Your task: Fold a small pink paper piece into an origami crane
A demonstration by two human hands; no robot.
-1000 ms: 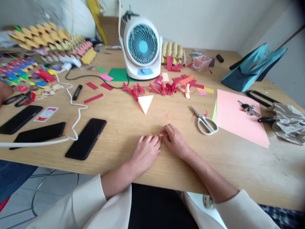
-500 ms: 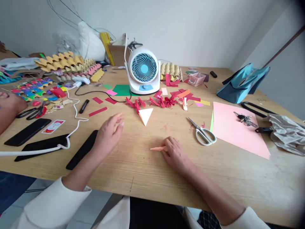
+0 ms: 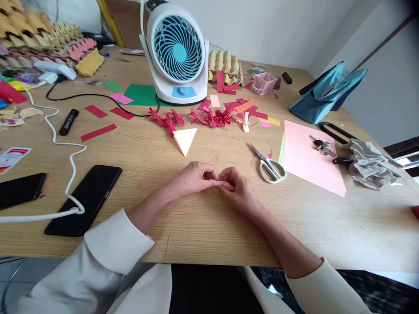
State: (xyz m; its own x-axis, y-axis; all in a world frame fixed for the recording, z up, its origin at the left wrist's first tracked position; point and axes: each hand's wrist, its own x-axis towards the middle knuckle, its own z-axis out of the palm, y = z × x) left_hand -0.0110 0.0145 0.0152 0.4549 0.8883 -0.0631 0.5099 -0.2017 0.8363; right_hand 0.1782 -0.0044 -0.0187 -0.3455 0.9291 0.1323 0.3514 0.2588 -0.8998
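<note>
We are facing a fan (image 3: 179, 52) standing behind paper scraps (image 3: 225, 118), an egg carton (image 3: 225, 65) to its right. Scissors (image 3: 264, 160) are lying right of our right hand (image 3: 241, 194); farther right, keys (image 3: 322, 146) are resting on paper sheets (image 3: 310, 168). To our left, a cable (image 3: 73, 161) is crossing a phone (image 3: 90, 192).

The table (image 3: 203, 231) is smooth wood with a soft sheen; near its front edge, the folded piece (image 3: 226, 185) looks like matt paper, as do the pink sheets (image 3: 304, 157) toward the right edge. The scissors (image 3: 267, 163) pair shiny metal blades with white plastic handles. Toward the back edge, the fan (image 3: 179, 53) is smooth plastic, the egg tray (image 3: 225, 63) rough, matt pulp.
</note>
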